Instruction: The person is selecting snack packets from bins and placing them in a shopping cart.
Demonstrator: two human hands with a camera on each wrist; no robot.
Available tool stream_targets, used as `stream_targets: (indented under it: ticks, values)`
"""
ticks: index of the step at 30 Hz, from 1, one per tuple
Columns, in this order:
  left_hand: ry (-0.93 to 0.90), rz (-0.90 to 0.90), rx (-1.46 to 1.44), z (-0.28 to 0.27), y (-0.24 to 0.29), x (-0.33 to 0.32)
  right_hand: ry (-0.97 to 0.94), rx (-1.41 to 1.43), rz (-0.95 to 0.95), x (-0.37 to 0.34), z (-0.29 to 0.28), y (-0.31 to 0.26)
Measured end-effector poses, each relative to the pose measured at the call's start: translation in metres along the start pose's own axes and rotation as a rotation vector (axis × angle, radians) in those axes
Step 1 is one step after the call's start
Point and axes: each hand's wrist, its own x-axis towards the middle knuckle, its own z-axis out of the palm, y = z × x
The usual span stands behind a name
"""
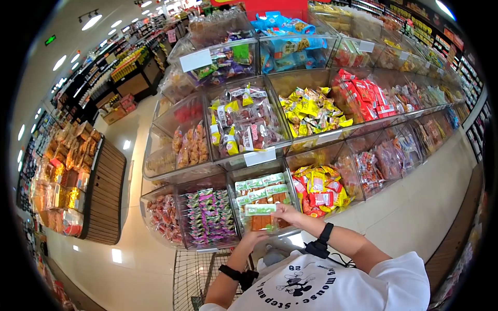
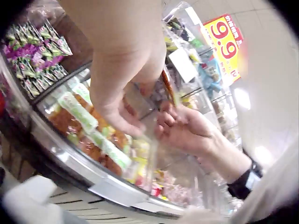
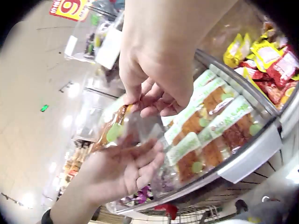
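Between the thumb and fingers of my right hand (image 1: 286, 213) is a clear snack packet (image 1: 261, 210) with a white and green label and brown pieces inside. It is held up over a bin of similar packets (image 3: 212, 116). My left hand (image 1: 254, 239) is close to the packet's lower left side. In the right wrist view, the left hand (image 3: 119, 172) has its palm turned up and its fingers extended, just beneath the packet (image 3: 110, 130). The left wrist view shows the packet edge-on beside the right hand (image 2: 184, 130).
Tiered clear bins hold other sweets, including purple-green packets (image 1: 207, 212) on the left and red-yellow bags (image 1: 321, 189) on the right. A wire cart (image 1: 199, 269) stands below the front edge. White price tags (image 1: 259, 156) hang along the bins. Another wooden display (image 1: 106, 192) stands left.
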Motion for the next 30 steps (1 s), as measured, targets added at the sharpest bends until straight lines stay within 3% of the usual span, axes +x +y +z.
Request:
stream_targets:
  ticks: [3, 4, 6, 9, 10, 12, 13, 16, 17, 20, 21, 24, 28, 30]
  values:
    - [0.325, 0.119, 0.312, -0.038, -0.018, 0.021, 0.192, -0.127, 0.014, 0.031, -0.034, 0.053]
    - [0.339, 0.233, 0.591, -0.043, -0.018, 0.023, 0.236, -0.280, -0.003, 0.041, -0.044, 0.070]
    - [0.345, 0.471, 1.147, -0.049, -0.013, 0.024, 0.314, -0.587, -0.040, 0.054, -0.054, 0.087]
    - [0.251, 0.700, 1.445, -0.039, -0.013, 0.031, 0.321, -0.706, -0.098, 0.059, -0.056, 0.088]
    - [0.199, 0.686, 1.518, -0.034, -0.011, 0.033, 0.310, -0.745, -0.114, 0.057, -0.054, 0.080]
    - [0.090, 0.658, 1.661, -0.028, -0.009, 0.037, 0.165, -0.560, 0.024, 0.047, -0.053, 0.051]
    - [0.119, 0.657, 1.658, -0.027, -0.011, 0.039, 0.092, -0.467, 0.090, 0.045, -0.052, 0.042]
    - [0.179, 0.633, 1.651, -0.028, -0.018, 0.042, 0.072, -0.280, -0.044, 0.049, -0.050, 0.055]
    - [0.180, 0.619, 1.652, -0.029, -0.019, 0.044, 0.093, -0.353, -0.038, 0.062, -0.061, 0.087]
    - [0.092, 0.524, 1.722, -0.035, -0.019, 0.047, 0.437, -0.960, -0.072, 0.055, -0.038, 0.076]
    - [0.046, 0.483, 1.755, -0.037, -0.019, 0.047, 0.419, -0.991, 0.047, 0.051, -0.032, 0.063]
    - [0.035, 0.500, 1.749, -0.042, -0.020, 0.050, 0.443, -1.108, 0.095, 0.043, -0.017, 0.048]
    - [0.054, 0.498, 1.747, -0.041, -0.018, 0.047, 0.460, -1.064, 0.074, 0.047, -0.018, 0.061]
    - [0.067, 0.532, 1.745, -0.043, -0.021, 0.049, 0.408, -1.031, -0.033, 0.045, -0.019, 0.065]
